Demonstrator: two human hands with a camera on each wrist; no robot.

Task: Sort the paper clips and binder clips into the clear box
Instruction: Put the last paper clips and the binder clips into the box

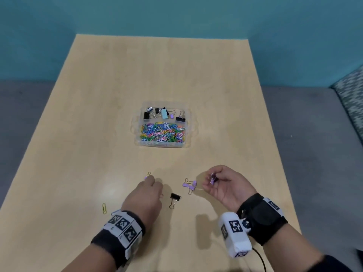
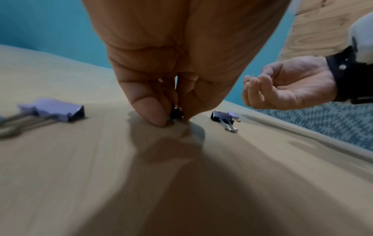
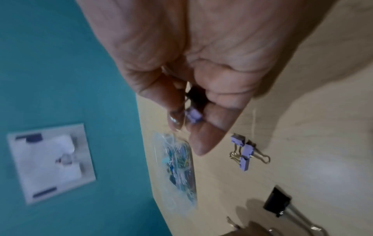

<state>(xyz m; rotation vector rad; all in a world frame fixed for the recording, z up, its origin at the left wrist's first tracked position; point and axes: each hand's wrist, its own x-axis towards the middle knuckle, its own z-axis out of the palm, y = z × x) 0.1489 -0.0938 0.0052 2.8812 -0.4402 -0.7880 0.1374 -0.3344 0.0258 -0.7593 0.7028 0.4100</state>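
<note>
The clear box (image 1: 137, 124) sits mid-table, with binder clips in its far compartment and coloured paper clips in the near one. My left hand (image 1: 150, 180) is fingertips-down on the table and pinches a small dark binder clip (image 2: 176, 112). A purple binder clip (image 1: 147, 175) lies just beyond its fingers. My right hand (image 1: 211, 180) hovers palm-up above the table and pinches small purple binder clips (image 3: 193, 115). A cluster of purple binder clips (image 1: 189, 184) lies between the hands, and a black binder clip (image 1: 174, 199) lies nearer me.
A yellow paper clip (image 1: 104, 208) lies left of my left wrist, with a blue one (image 1: 115, 212) beside the wristband. The wooden table (image 1: 98, 114) ends at a teal wall, which carries a white plate (image 3: 50, 161). A patterned cushion (image 1: 351, 99) is at the right.
</note>
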